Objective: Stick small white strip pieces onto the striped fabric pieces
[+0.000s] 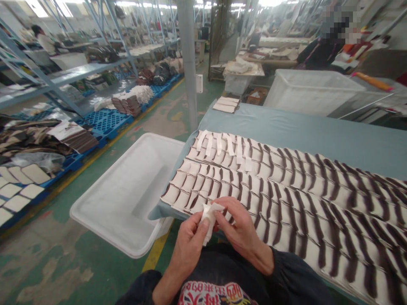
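Note:
Close to my body, my left hand (190, 239) pinches a small bundle of white strips (209, 220) between thumb and fingers. From the other side my right hand (240, 226) grips the top of the same strips with its fingertips. Both hands are just off the near edge of a table, beside rows of overlapping cream pieces with dark brown edges (273, 190). Several loose white strips (229, 144) lie on the far left part of those rows.
The table has a blue-green cloth (286, 127), with a small stack of cream pieces (226, 104) at its far corner. An open white bin (121, 190) stands on the floor at the left. Behind the table are a large white tub (311, 91) and a metal post (188, 63).

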### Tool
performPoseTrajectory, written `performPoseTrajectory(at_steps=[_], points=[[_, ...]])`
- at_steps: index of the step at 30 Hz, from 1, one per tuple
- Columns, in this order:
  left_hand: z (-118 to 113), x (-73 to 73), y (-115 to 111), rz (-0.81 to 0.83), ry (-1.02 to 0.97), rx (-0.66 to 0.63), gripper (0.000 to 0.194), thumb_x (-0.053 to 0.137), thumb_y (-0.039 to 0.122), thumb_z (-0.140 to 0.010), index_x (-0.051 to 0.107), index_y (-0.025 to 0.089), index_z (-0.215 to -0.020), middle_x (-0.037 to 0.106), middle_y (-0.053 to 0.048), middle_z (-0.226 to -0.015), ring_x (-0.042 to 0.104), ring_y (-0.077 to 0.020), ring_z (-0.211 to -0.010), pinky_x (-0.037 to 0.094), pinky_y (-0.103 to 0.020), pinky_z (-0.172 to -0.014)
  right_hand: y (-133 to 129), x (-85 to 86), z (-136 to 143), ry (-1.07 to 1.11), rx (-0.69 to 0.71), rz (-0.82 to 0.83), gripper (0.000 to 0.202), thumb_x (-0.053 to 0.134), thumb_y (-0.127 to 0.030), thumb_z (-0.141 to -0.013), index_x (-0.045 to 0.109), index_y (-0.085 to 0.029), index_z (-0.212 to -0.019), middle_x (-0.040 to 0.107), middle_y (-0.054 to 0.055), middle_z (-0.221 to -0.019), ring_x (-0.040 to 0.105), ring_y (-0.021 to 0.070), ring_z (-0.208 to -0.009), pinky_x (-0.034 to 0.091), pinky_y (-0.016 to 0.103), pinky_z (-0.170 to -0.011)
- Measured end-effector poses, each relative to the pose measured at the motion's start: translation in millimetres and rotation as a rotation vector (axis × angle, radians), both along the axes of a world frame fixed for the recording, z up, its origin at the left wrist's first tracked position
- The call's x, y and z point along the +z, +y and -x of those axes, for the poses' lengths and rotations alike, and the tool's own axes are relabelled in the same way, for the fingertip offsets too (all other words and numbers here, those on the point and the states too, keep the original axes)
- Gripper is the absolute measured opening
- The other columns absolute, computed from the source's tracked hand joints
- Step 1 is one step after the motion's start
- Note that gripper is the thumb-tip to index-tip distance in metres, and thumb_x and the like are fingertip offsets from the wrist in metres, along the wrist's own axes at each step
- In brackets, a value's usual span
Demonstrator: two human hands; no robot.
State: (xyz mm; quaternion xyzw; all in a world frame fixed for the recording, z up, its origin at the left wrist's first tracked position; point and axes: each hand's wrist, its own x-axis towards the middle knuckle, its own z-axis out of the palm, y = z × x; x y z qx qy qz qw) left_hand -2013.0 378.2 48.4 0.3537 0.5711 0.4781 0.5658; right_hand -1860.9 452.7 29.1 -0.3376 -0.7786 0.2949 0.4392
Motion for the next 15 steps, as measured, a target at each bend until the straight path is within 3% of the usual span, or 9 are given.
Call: performPoseTrajectory(at_steps=[4,6,11,15], points=[[-4.9,-7.9,3.3,0.031,-0.061,0.014,0.055,0.068,0.06,-0.089,0.075,0.011,-0.114,0.076,-0.007,-0.084,0.059,-0.0145,-0.07,0.045,-0.024,-0.066,2.0,-0.5,-4.8,0.069,-0.048,0.463,0.021,0.059,-0.039,-0.098,0.069,-0.02,-0.095,0.072,0.004,-0.083,0.066,0.0186,-0.073,0.055,0.03,-0.066],[-7.8,-10.4,5.5,0.039,-0.068,0.018,0.056,0.068,0.061,-0.088,0.076,0.01,-0.109,0.075,-0.006,-0.079,0.055,-0.0127,-0.065,0.041,-0.023,-0.061,7.7,2.9,-8.9,0.141,-0.062,0.601,0.03,0.062,-0.049,-0.095,0.068,-0.02,-0.09,0.07,0.002,-0.077,0.063,0.0173,-0.069,0.053,0.028,-0.064],[-11.6,-4.6,5.9,0.072,0.004,-0.039,0.058,0.067,0.066,-0.086,0.078,0.012,-0.103,0.077,-0.007,-0.076,0.056,-0.0143,-0.064,0.04,-0.023,-0.059,40.8,12.6,-28.5,0.343,-0.151,0.737,0.046,0.072,-0.064,-0.082,0.069,-0.019,-0.091,0.072,0.003,-0.079,0.066,0.0189,-0.074,0.057,0.03,-0.07],[-12.1,7.2,0.9,0.142,0.084,-0.147,0.061,0.065,0.072,-0.084,0.078,0.014,-0.094,0.078,-0.008,-0.078,0.056,-0.0152,-0.064,0.04,-0.024,-0.059,77.5,11.3,-55.1,0.397,-0.26,0.763,0.046,0.076,-0.063,-0.076,0.067,-0.019,-0.087,0.068,0.001,-0.073,0.063,0.0156,-0.063,0.057,0.028,-0.061]])
